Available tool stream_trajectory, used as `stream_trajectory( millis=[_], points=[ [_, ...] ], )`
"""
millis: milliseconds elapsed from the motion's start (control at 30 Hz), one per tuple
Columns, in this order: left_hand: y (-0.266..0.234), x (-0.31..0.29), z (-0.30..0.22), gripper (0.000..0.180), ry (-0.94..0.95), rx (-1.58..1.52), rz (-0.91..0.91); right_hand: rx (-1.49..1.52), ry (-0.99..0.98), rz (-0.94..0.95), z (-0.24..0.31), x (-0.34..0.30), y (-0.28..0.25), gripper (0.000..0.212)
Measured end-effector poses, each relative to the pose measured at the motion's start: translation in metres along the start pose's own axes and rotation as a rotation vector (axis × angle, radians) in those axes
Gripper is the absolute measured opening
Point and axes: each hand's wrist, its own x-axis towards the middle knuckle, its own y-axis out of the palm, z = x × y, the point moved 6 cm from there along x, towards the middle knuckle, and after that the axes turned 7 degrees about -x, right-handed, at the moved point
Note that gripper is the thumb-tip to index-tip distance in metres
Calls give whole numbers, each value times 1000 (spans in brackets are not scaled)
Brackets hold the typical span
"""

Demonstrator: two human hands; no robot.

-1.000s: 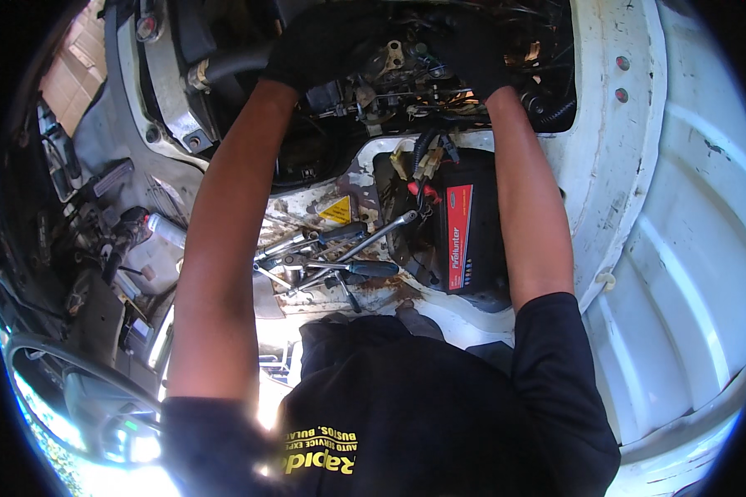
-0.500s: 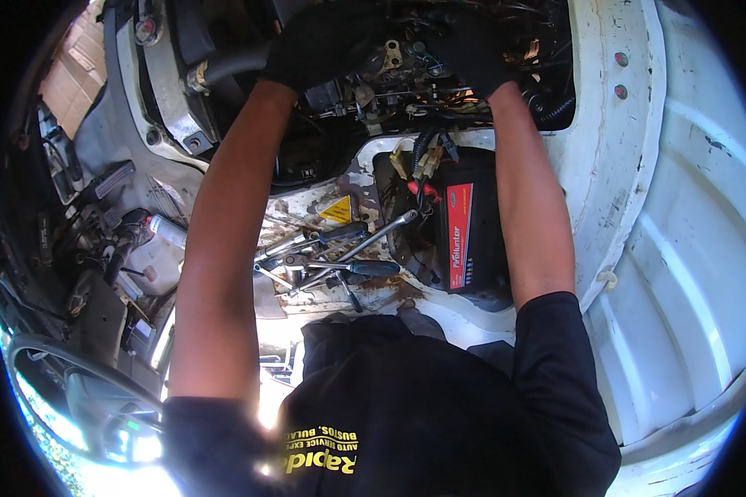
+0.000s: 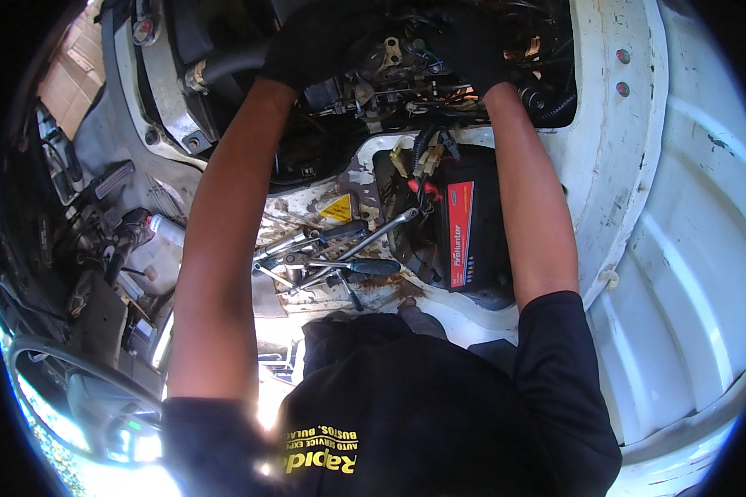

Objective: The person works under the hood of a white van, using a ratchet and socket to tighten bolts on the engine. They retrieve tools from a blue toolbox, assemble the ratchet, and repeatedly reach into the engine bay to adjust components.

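Observation:
Both my hands wear black gloves and reach into the dark engine bay at the top of the head view. My left hand (image 3: 319,45) is on the left side of the engine (image 3: 394,83), near a thick dark hose (image 3: 236,62). On the other side, my right hand (image 3: 471,50) is over the engine beside wiring and small lines. A metal bracket with two holes (image 3: 392,51) shows between the hands. The fingers of both hands blend into the shadow, so what they touch or hold is hidden.
Several ratchets and wrenches (image 3: 331,261) lie on the worn white panel below the engine bay. Right of them sits a black battery with a red label (image 3: 461,236), with connectors and cables (image 3: 425,161) above it. A steering wheel (image 3: 83,360) is at lower left, cardboard (image 3: 73,70) at upper left.
My right hand and forearm have shifted very slightly to the left. My left hand stays in nearly the same place, and the tools lie as before.

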Motion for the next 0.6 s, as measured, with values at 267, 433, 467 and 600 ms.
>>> stream_trajectory(
  millis=[267,433,467,600],
  points=[
    [-1,-3,0,24,27,11,-35,20,42,16,-19,2,30,62],
    [-1,-4,1,25,-5,5,-18,11,54,4,-8,2,19,61],
    [-1,-4,0,24,1,2,-24,58,62,-12,-6,2,15,61],
    [-2,-1,-2,22,9,12,-36,123,77,-53,-11,1,16,62]
  ],
)
